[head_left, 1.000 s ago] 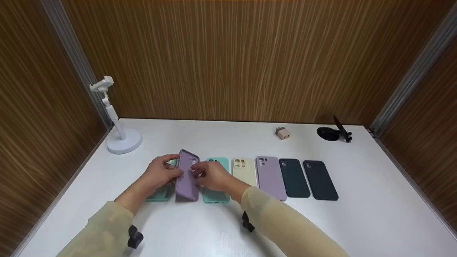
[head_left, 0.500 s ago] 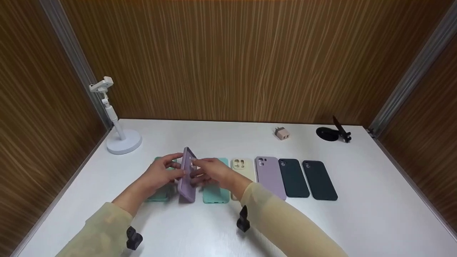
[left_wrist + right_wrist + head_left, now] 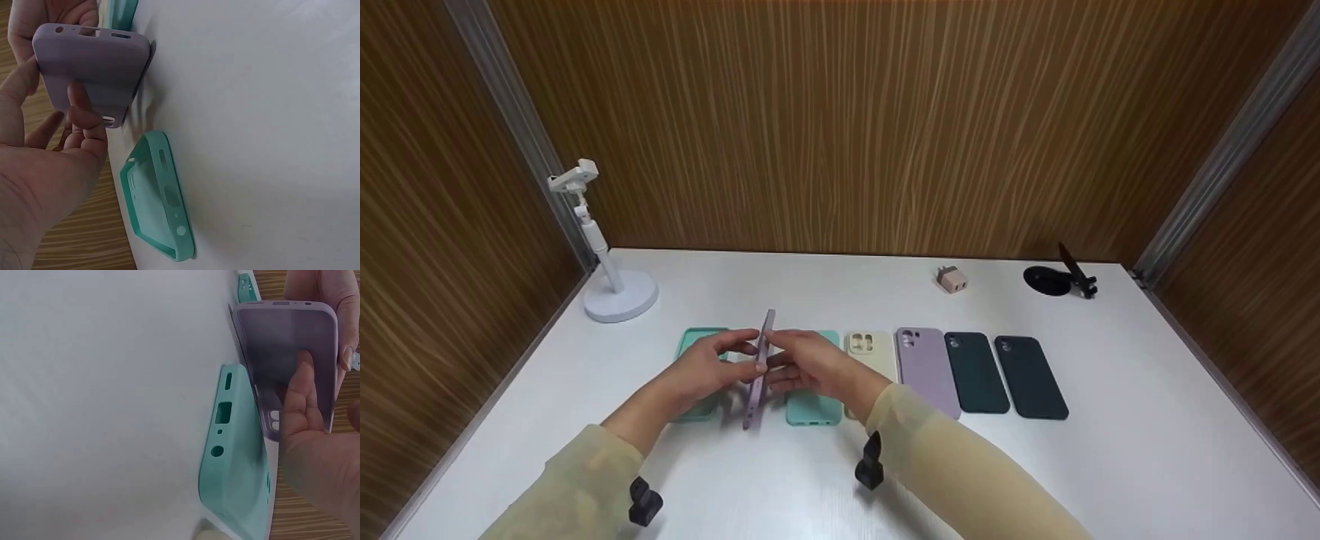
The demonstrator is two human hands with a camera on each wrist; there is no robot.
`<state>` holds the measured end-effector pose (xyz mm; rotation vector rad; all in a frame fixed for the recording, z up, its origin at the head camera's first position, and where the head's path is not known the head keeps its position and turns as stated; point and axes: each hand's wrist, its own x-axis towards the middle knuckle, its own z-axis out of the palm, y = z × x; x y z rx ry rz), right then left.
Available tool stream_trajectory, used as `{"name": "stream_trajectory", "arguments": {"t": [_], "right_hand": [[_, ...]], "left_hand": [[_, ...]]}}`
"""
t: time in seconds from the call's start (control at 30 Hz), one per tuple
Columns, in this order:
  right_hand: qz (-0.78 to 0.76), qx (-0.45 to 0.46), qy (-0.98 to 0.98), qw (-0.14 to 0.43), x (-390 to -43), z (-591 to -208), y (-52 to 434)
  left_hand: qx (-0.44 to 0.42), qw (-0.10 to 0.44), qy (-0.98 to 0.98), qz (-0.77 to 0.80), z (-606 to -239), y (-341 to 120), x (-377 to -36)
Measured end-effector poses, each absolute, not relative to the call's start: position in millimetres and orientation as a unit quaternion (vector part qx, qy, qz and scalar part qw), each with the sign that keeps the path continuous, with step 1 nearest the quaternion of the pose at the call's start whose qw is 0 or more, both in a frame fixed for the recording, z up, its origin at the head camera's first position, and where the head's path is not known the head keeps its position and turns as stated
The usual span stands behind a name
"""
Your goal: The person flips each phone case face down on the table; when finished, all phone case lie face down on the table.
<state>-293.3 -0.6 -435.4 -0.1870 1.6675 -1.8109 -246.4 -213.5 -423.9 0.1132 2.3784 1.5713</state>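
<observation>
Over the white surface [image 3: 825, 300], both hands (left [image 3: 701, 371], right [image 3: 810, 367]) pinched a purple phone case [image 3: 760, 367] standing on edge between two teal cases.

Both arms wear loose, pale yellow, slightly sheer long sleeves ending just behind each bare hand; a small black mount sits under each forearm.
</observation>
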Motion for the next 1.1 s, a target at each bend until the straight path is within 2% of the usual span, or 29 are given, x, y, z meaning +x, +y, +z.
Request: {"name": "stream_trajectory", "arguments": {"t": [0.67,1.1], "right_hand": [[-0.685,-0.081,0.656,0.305,-293,-439,6],[-0.684,-0.071,0.678,0.261,-292,-439,9]], "left_hand": [[0.042,0.155,0.837,0.523,-440,-212,-246],[0.008,0.078,0.858,0.508,-444,-202,-247]]}}
